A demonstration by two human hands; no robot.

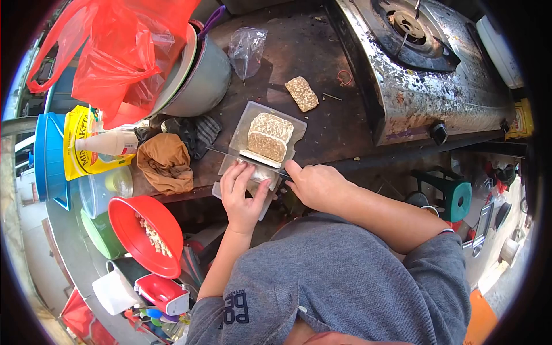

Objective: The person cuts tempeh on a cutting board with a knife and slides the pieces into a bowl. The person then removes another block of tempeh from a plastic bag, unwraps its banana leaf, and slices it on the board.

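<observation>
A block of tempeh (269, 127), with cut pieces leaning together, sits on a translucent plastic board (296, 129). My right hand (319, 185) is wrapped round the handle of a knife (221, 152), its thin blade lying across the near end of the tempeh and pointing left. My left hand (238, 187) is on the near side of the blade, fingers bent and thumb apart, around a pale end that looks wrapped in clear plastic. What lies under those fingers is partly hidden. A separate tempeh slice (302, 94) rests on the dark tabletop (322, 135) beyond the board.
A stained gas stove (425, 75) stands at right. At left are a grey pot (201, 80), a red plastic bag (129, 57), a brown cloth (165, 163) and a red basin (146, 224) with small cut pieces. A clear plastic bag (247, 50) lies at the back.
</observation>
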